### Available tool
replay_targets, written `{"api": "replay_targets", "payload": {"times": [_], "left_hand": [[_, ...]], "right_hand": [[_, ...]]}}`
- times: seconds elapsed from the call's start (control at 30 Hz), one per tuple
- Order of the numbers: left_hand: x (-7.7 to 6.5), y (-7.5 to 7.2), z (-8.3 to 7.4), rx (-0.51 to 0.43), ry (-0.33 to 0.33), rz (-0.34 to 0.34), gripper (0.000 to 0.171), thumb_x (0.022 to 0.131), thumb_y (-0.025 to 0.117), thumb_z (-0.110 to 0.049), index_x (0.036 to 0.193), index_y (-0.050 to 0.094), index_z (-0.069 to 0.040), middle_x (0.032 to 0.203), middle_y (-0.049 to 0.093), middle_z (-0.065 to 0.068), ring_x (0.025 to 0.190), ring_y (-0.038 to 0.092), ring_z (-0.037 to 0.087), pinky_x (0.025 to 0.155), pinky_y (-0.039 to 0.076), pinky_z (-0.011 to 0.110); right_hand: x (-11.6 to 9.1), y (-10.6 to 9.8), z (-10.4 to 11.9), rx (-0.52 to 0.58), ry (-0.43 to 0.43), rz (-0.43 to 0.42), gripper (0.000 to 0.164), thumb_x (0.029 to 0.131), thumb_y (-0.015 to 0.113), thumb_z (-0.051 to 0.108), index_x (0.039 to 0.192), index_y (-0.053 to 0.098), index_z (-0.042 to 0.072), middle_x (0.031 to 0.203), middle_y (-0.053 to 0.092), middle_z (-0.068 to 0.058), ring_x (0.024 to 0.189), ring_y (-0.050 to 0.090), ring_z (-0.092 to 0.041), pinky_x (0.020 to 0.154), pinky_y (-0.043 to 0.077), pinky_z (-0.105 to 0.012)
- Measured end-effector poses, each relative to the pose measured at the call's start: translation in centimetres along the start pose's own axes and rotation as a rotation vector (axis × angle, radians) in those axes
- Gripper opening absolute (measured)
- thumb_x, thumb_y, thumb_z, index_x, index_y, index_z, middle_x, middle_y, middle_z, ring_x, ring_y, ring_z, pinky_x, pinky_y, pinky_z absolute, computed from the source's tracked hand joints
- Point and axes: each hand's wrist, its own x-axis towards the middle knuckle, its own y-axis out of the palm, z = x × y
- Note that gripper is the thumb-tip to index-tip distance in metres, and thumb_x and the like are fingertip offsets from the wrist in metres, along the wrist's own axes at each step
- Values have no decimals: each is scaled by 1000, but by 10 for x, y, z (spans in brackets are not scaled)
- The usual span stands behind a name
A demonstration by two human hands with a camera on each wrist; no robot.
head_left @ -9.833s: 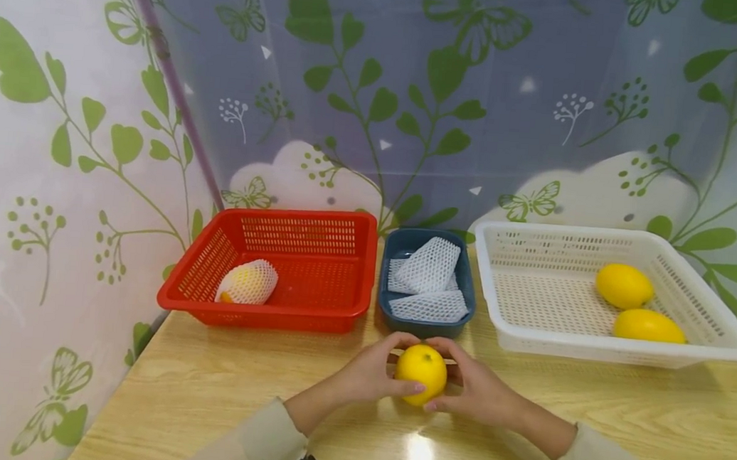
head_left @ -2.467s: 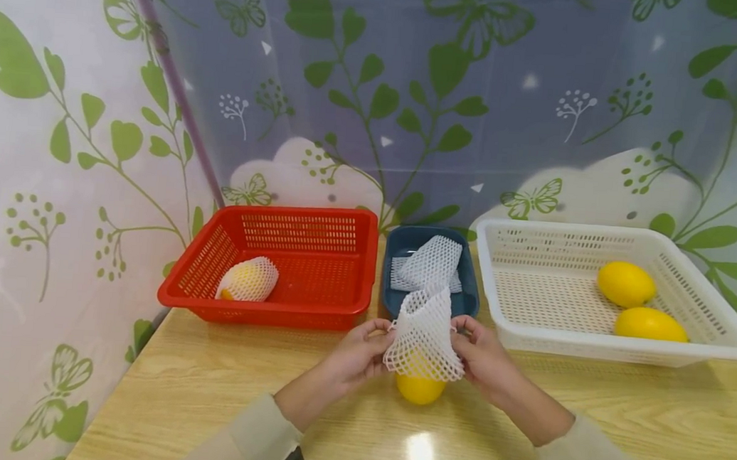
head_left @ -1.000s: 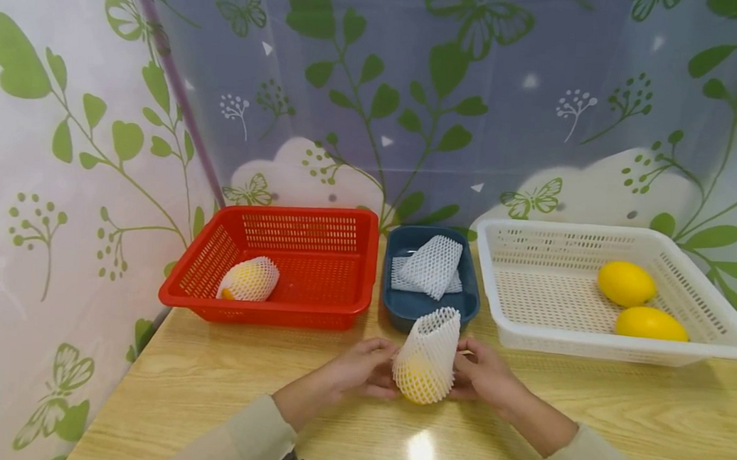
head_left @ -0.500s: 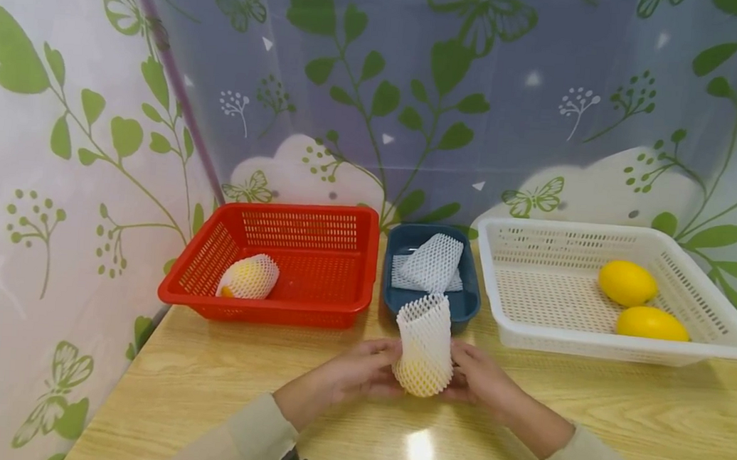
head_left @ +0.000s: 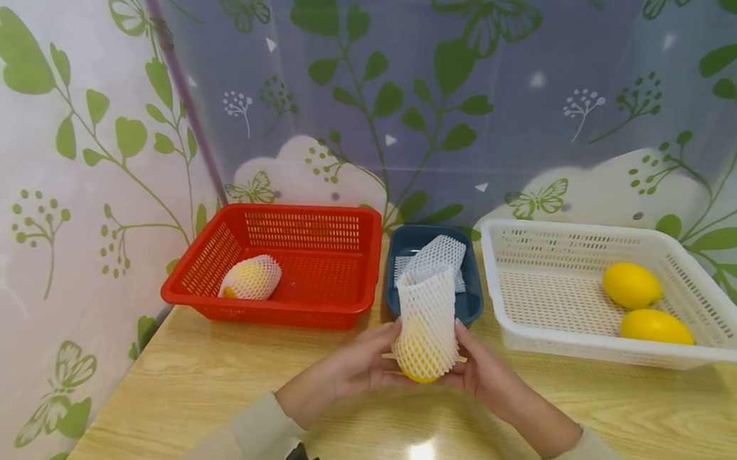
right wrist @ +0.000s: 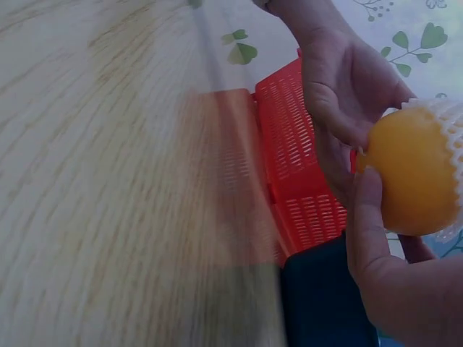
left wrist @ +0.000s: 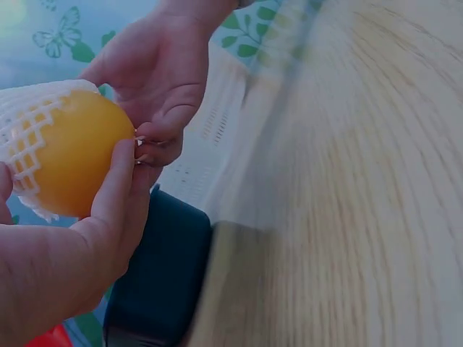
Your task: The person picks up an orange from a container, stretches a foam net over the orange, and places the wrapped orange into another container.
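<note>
A yellow oval fruit [head_left: 424, 351] sits in a white foam net sleeve [head_left: 429, 295], which stands up past the fruit's top. My left hand [head_left: 362, 361] grips it from the left, my right hand [head_left: 487, 374] from the right, raised over the table in front of the blue bin. The fruit's bare end [left wrist: 87, 155] pokes out of the net's lower opening in the left wrist view. Seen from the right wrist, fingers of both hands meet at that bare end of the fruit [right wrist: 409, 173], with the net around its far part.
At the left a red basket [head_left: 273, 314] holds one netted fruit [head_left: 252, 277]. Behind the hands stands a small blue bin [head_left: 474, 294] with foam nets [head_left: 444, 248] inside. The white basket [head_left: 591, 343] at the right contains two bare yellow fruits [head_left: 631, 285].
Earlier the fruit was bare between both hands; a foam net from the blue bin was then pulled over it. In the last half second both hands lifted the netted fruit and tilted it.
</note>
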Motion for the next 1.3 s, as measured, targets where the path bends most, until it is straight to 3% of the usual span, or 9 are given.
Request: {"api": "replay_targets", "payload": {"times": [0.17,0.47,0.7,0.9,1.3], "left_hand": [[-1,2,-5,11,17,-10,57,102,46,-38,146,34,-4,132,49,16,113,59,33,99,42,54],[-1,1,-7,4,34,21,57,102,45,-36,147,32,-4,129,53,12,111,59,29,102,38,56],[-1,-3,-7,15,44,22,56,100,50,-28,146,34,0,131,54,13,111,60,29,100,43,52],[1,-5,-6,-4,23,7,49,102,47,-17,147,36,-1,131,56,12,112,60,29,99,45,46],[1,-3,-3,-42,40,3,51,104,44,-32,143,40,0,130,53,16,110,59,33,101,43,51]], "right_hand": [[0,-2,4,34,-9,44,63,105,33,43,145,25,-5,115,63,-2,103,66,-20,91,53,-38],[1,-5,6,30,-36,73,50,106,33,42,137,38,3,114,63,-2,101,67,-20,89,54,-38],[3,-5,7,8,5,45,66,104,27,50,142,23,-5,114,61,-4,102,66,-19,88,54,-37],[6,-6,8,10,-5,50,68,104,22,51,145,17,-3,116,59,-4,104,64,-19,88,54,-36],[2,-6,5,-6,-8,25,71,105,21,50,147,12,-5,117,57,-4,104,62,-18,87,54,-34]]}}
